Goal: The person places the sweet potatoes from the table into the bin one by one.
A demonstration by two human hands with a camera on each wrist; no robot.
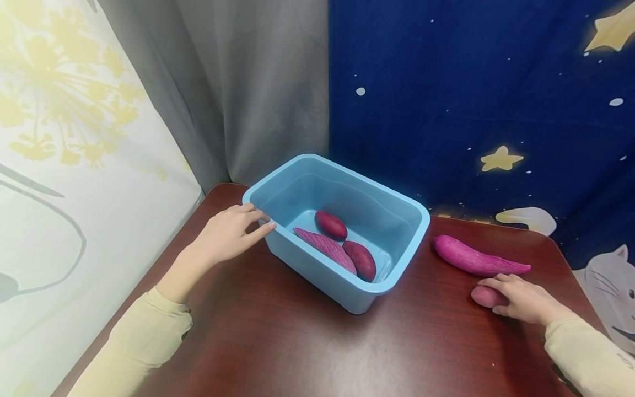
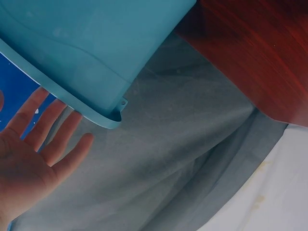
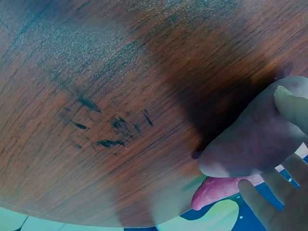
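A light blue plastic bin stands on the table, holding two dark red sweet potatoes, one farther back and one nearer, plus a long ridged purple sweet potato. My left hand rests at the bin's left rim; in the left wrist view its fingers are mostly straight, fingertips at the rim. On the right, my right hand grips a small pinkish sweet potato, thumb on one side and fingers on the other. Just behind it lies a long magenta sweet potato.
The brown wooden table has a rounded far right corner. Behind it hang a grey curtain and a blue star-patterned cloth. A white floral-patterned surface slopes along the left side.
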